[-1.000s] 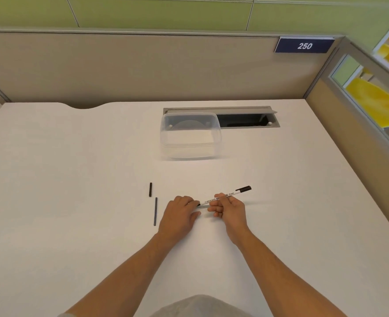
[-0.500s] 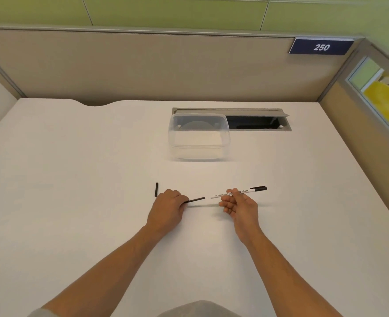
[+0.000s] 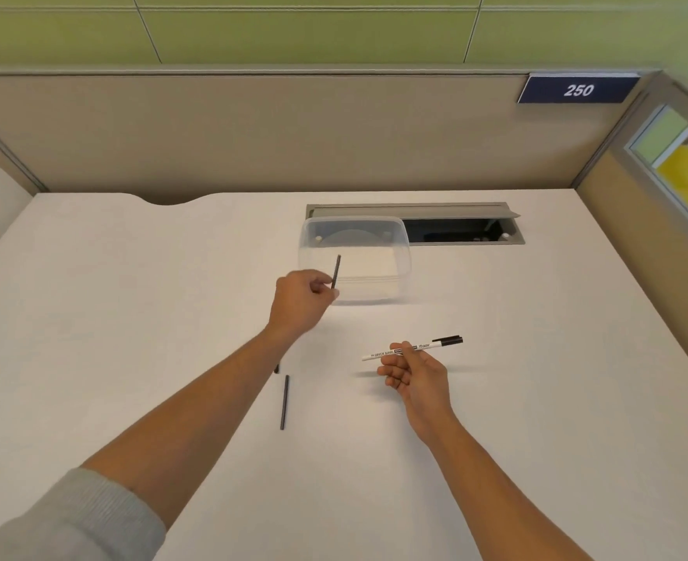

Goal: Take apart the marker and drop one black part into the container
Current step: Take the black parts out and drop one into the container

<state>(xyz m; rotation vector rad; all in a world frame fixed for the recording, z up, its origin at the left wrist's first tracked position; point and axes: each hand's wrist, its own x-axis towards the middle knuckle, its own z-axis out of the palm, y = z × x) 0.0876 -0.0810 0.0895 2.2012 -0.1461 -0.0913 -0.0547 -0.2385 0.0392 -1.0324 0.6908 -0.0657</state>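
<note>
We are pinching black rod (image 3: pixel 336 271) in left hand (image 3: pixel 302 301) fingertips, upright beside container (image 3: pixel 404 253); right hand (image 3: pixel 414 372) fingers curling round marker (image 3: pixel 411 348).

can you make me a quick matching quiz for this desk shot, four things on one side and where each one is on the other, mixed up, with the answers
Things:
1. thin black rod
2. white marker barrel
3. long black stick
4. clear container

Places:
A. lying flat on the desk
B. standing by the cable slot at the back
C. pinched in the left hand
D. held in the right hand

Pairs: 1-C, 2-D, 3-A, 4-B
</note>
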